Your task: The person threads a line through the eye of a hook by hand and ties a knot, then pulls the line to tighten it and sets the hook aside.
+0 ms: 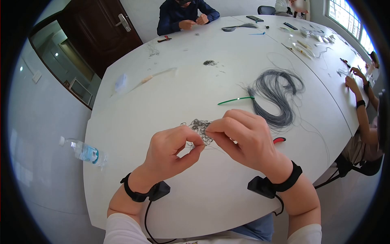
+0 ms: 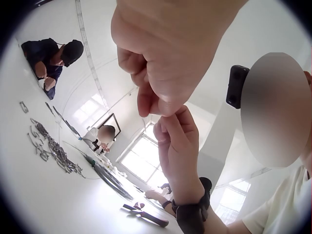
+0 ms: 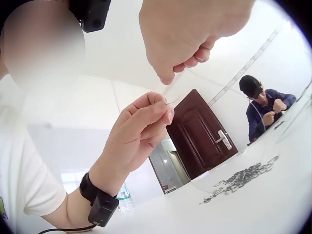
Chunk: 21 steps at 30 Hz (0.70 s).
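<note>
My left hand [image 1: 172, 148] pinches a tiny thing between thumb and forefinger, and a short wisp pokes out of its fingertips in the right wrist view. My right hand [image 1: 248, 138] pinches a thin thread [image 3: 166, 91], which runs from its thumb tip down to the left fingertips. Both hands are raised close together over a pile of small dark metal loops [image 1: 199, 127]. What exactly the left fingertips hold, I cannot tell. Beyond the right hand lies a bundle of long grey strands [image 1: 280, 118], bound by a green cable tie [image 1: 235, 100].
Red-handled cutters [image 1: 279, 140] lie right of my right hand. A water bottle [image 1: 87, 152] lies at the table's left edge. Farther back are a smaller dark pile [image 1: 209, 63] and a wooden-handled tool [image 1: 147, 79]. Other people sit around the white table [image 1: 134, 114].
</note>
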{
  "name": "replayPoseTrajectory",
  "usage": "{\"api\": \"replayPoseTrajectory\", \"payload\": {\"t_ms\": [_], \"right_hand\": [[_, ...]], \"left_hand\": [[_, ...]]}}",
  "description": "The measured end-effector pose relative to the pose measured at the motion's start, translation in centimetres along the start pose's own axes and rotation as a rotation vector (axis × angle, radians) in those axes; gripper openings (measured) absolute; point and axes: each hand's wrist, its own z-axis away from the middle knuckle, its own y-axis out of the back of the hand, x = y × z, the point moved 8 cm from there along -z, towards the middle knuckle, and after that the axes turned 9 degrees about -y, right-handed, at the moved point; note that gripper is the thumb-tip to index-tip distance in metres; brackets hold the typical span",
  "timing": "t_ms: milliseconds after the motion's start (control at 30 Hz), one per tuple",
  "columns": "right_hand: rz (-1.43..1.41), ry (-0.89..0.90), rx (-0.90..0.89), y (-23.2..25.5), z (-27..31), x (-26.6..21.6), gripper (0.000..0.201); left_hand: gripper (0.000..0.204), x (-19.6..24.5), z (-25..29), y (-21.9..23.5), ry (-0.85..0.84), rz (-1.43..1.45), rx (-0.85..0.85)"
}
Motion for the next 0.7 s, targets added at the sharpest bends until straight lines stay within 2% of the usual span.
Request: {"api": "replayPoseTrajectory", "payload": {"t_ms": [67, 100, 167, 200, 267, 367, 500, 600, 667, 700], "right_hand": [[-0.219, -0.199, -0.052, -0.3, -0.1, 1.5, 0.012], [-0.216, -0.201, -0.051, -0.4, 0.0, 1.5, 0.012], [-0.463, -0.433, -0.143, -1.8, 0.6, 3.6, 0.007], [-0.462, -0.432, -0.142, -2.2, 0.8, 3.7, 0.007], [-0.709, -0.674, -0.178, -3.9, 1.9, 5.1, 0.009], [-0.767, -0.735, -0.170, -4.6, 2.3, 4.7, 0.011], [-0.684, -0.751, -0.151, -5.0, 2.8, 4.6, 0.010], [-0.570, -0.652, -0.095, -4.7, 2.7, 3.9, 0.009], [-0.368, -0.427, -0.006, -3.7, 1.9, 2.0, 0.012], [-0.371, -0.424, -0.011, -3.9, 1.9, 2.1, 0.012]], "left_hand": [[0.017, -0.8, 0.4, -0.6, 0.141, 0.276, -0.028], [0.017, -0.9, 0.6, -0.9, 0.139, 0.279, -0.029], [0.015, -1.6, 1.3, -1.2, 0.175, 0.451, 0.059], [0.015, -1.6, 1.4, -1.3, 0.173, 0.451, 0.059], [0.015, -2.1, 1.6, -1.1, 0.205, 0.513, 0.136], [0.014, -1.8, 1.1, -0.6, 0.125, 0.424, 0.188], [0.013, -1.6, 1.0, -0.2, 0.126, 0.303, 0.212], [0.013, -2.0, 1.3, 0.0, 0.165, 0.290, 0.280], [0.013, -2.6, 1.7, 0.2, 0.226, 0.278, 0.322], [0.013, -2.6, 1.7, 0.3, 0.229, 0.274, 0.326]]}}
